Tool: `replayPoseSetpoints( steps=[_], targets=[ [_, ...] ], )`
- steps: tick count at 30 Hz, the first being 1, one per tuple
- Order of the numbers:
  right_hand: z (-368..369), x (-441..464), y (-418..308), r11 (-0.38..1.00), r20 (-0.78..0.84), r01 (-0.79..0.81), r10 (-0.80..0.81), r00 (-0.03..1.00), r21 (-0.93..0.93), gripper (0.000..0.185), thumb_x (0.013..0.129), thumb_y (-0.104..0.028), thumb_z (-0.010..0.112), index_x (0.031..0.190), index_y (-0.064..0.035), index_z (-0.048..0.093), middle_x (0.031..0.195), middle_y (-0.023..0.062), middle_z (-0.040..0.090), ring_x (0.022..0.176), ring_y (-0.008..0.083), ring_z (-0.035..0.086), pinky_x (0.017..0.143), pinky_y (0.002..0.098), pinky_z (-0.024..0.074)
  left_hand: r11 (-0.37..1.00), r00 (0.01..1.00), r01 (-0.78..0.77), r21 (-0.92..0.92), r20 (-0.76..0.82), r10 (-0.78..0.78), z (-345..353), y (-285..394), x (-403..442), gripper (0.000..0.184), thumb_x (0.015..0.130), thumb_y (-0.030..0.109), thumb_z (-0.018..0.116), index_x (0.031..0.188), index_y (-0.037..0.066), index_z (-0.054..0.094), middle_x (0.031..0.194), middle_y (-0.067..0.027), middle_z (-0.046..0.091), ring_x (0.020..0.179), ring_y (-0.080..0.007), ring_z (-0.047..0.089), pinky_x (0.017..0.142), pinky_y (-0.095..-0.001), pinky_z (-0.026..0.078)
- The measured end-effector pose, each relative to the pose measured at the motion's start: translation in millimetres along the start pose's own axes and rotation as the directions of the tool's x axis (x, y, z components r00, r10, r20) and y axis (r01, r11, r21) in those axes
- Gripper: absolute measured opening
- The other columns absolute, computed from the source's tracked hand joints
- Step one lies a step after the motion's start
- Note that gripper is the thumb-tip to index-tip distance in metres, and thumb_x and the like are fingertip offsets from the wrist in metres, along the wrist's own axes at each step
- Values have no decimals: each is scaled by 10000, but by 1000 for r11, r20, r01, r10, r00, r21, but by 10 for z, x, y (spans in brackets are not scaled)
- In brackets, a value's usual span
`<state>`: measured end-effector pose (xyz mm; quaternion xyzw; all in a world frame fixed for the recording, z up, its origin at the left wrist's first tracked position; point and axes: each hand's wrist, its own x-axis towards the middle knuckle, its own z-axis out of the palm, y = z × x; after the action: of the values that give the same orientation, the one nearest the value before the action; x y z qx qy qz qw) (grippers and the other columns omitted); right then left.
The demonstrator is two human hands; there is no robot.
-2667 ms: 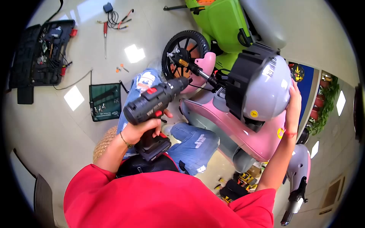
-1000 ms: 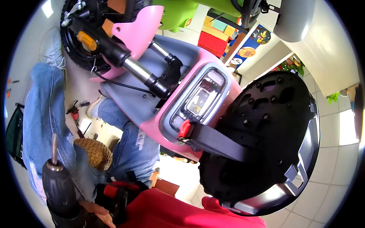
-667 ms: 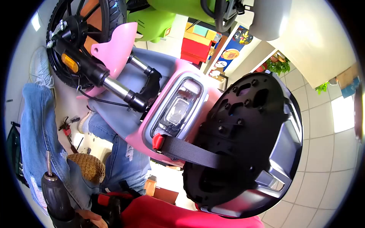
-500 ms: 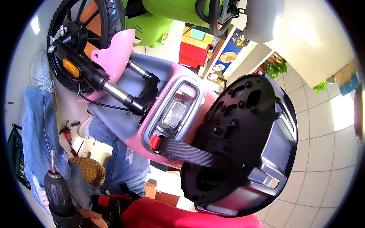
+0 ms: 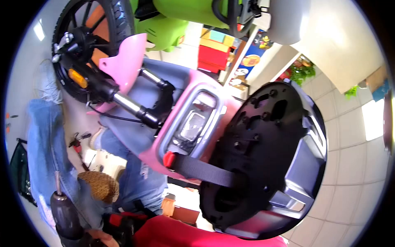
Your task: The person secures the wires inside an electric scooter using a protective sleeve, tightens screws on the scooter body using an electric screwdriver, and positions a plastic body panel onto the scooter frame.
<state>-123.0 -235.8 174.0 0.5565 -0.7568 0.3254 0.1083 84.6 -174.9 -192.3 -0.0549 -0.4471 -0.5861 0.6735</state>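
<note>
While the left hand [image 5: 102, 238] had its fingers closed around the drill [image 5: 67, 222], only part of that hand showed, at the bottom edge of the view. Bit [image 5: 58, 184] stuck up out of the front of the drill, next to the jeans [image 5: 49, 136]; contact unclear. Right hand was out of view, so I couldn't tell its grip. Drill sat lower left, well apart from the shell [image 5: 263, 160], the big black and silver piece right of centre. Shell had its black inner face to the camera, slots and screws showing. A grey strap [image 5: 205, 171] ran from inside it to a red clip [image 5: 169, 159], which overlapped the low end of the lamp [image 5: 192, 123]. Lamp was set in the pink panel [image 5: 201, 79], just left of the shell. Fork [image 5: 129, 103] and wheel [image 5: 123, 41] were at upper left, with a pink fender [image 5: 129, 53] beside them and an orange reflector [image 5: 78, 78] on the near leg. A woven seat [image 5: 98, 186] showed between the denim legs. Green pouch [image 5: 19, 168] lay at far left, and a green body [image 5: 193, 10] filled the top, near a red box [image 5: 212, 59].
</note>
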Motion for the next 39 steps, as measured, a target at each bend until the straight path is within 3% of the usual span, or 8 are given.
replayPoseSetpoints(
  steps=[4, 12, 20, 25, 27, 33, 37, 39],
  targets=[
    [88, 17, 5, 996, -41, 4, 0, 999, 93, 630, 957, -330, 274, 1441, 74, 264, 1462, 224, 348, 1325, 334, 394, 1092, 454, 339, 651, 785, 541, -532, 42, -618, 190, 296, 83, 492, 838, 157, 622, 1242, -35, 417, 846, -74, 623, 795, -177, 602, 745, -299, 494],
    [45, 47, 127, 948, -135, 26, 17, 991, 318, 641, 953, -325, 264, 1448, 82, 250, 1467, 221, 343, 1338, 335, 381, 1103, 456, 326, 498, 401, 603, -623, -303, -864, 814, 621, 308, 591, 872, 315, 601, 1244, -81, 368, 668, -69, 545, 584, -152, 519, 589, -281, 438],
    [66, 29, 142, 858, -100, 57, -7, 995, 511, 640, 946, -295, 243, 1458, 88, 228, 1476, 223, 330, 1350, 336, 367, 1120, 446, 305, 664, 527, 534, -524, -408, -745, 1001, 460, 62, 557, 912, 91, 514, 1392, -36, 260, 1172, -210, 536, 661, -151, 574, 612, -282, 501],
    [50, -15, 136, 931, 9, 199, -212, 977, 304, 585, 971, -241, 196, 1428, 118, 258, 1443, 250, 363, 1276, 342, 457, 1064, 431, 404, 706, 518, 548, -449, -481, -708, 1095, 450, 245, 492, 920, 108, 521, 1351, -31, 331, 1080, -166, 576, 640, -141, 567, 597, -277, 500],
    [37, -26, 90, 885, 1, 116, -131, 991, 451, 559, 981, -251, 237, 1363, 143, 342, 1407, 243, 416, 1246, 332, 489, 1048, 409, 426, 669, 515, 598, -442, -427, -743, 1041, 424, 120, 441, 922, 133, 528, 1309, -31, 394, 1089, -148, 585, 626, -132, 557, 582, -276, 498],
    [-85, 161, 378, 763, -38, 624, -628, 778, 170, 409, 999, -180, 345, 1278, 86, 481, 1339, 216, 504, 1227, 318, 498, 1067, 382, 356, 739, 528, 535, -409, -521, -671, 1141, 404, 113, 451, 923, 70, 500, 1351, 2, 375, 1212, -143, 556, 646, -135, 566, 575, -283, 512],
    [-74, 238, 500, 778, -72, 605, -603, 795, 170, 382, 981, -223, 446, 1239, 38, 551, 1306, 204, 531, 1209, 319, 486, 1048, 380, 347, 732, 522, 602, -320, -536, -663, 1293, 344, 196, 354, 925, 95, 530, 1261, -6, 482, 1000, -109, 629, 632, -134, 578, 585, -286, 509],
    [-89, 240, 539, 747, -57, 657, -655, 753, 97, 390, 993, -194, 404, 1281, 38, 524, 1303, 180, 532, 1222, 300, 471, 1074, 351, 313, 663, 480, 674, -325, -490, -728, 1343, 324, 189, 308, 929, 143, 554, 1205, 6, 554, 667, -53, 580, 619, -136, 582, 603, -270, 488]
  ],
)
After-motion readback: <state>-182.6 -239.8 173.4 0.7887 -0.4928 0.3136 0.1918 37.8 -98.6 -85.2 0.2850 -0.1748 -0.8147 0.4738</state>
